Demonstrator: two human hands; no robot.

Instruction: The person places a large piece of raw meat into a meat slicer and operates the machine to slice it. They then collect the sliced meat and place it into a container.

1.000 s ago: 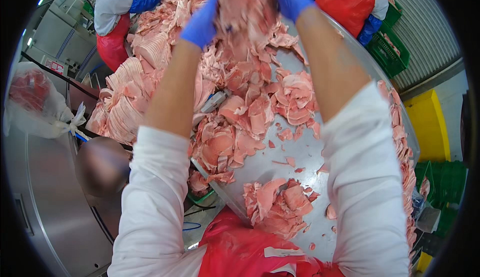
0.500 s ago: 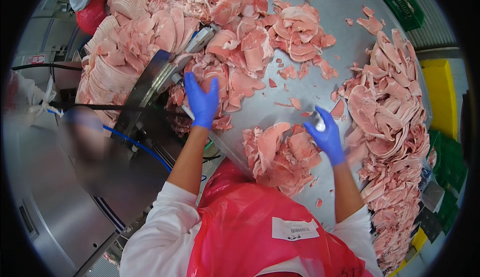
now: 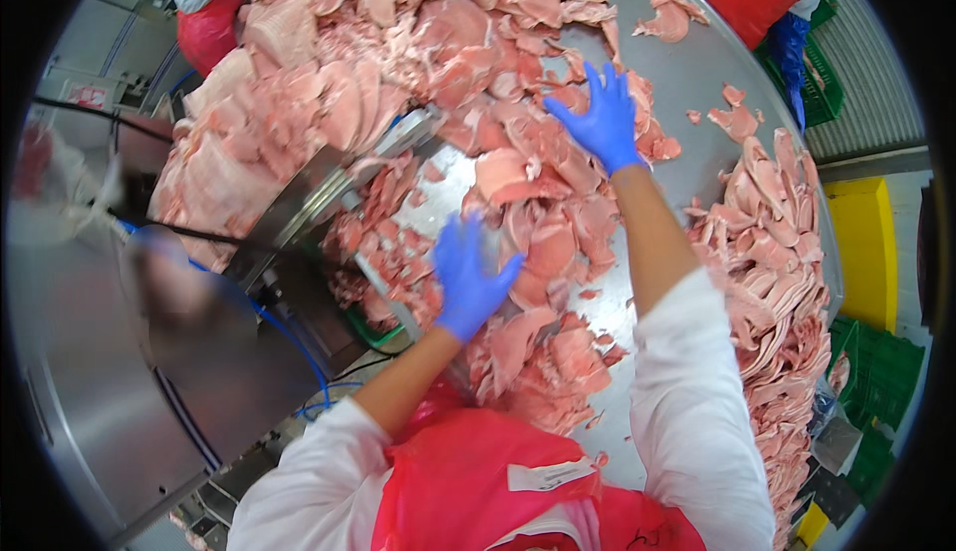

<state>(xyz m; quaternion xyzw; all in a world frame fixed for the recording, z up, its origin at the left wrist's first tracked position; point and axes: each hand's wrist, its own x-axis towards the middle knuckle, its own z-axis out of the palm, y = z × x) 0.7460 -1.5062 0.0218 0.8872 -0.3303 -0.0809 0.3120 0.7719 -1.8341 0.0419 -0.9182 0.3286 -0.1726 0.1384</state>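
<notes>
My left hand [image 3: 470, 277], in a blue glove, has its fingers spread at the left side of a heap of pink sliced meat [image 3: 543, 237]. The fingers are slightly blurred, and nothing shows in them. Farther off, my gloved right hand [image 3: 601, 125] reaches over the far right edge of that heap, fingers apart and palm toward the slices. It appears to touch the meat, though its underside is hidden. Close to my red apron lies another clump of slices [image 3: 543, 367]. All of it rests on a metal table [image 3: 697, 83].
A large mass of slices [image 3: 319, 103] covers the far left, beside a metal machine part [image 3: 319, 188]. Along the right edge runs a long bank of slices [image 3: 767, 282]. Beyond stand green crates [image 3: 819, 83] and a yellow panel [image 3: 861, 247]. Two people in red aprons stand at the far side.
My right hand has moved far and left, onto the meat. My left hand has come nearer and to the right. Slices from beside the machine now lie farther right, exposing metal there.
</notes>
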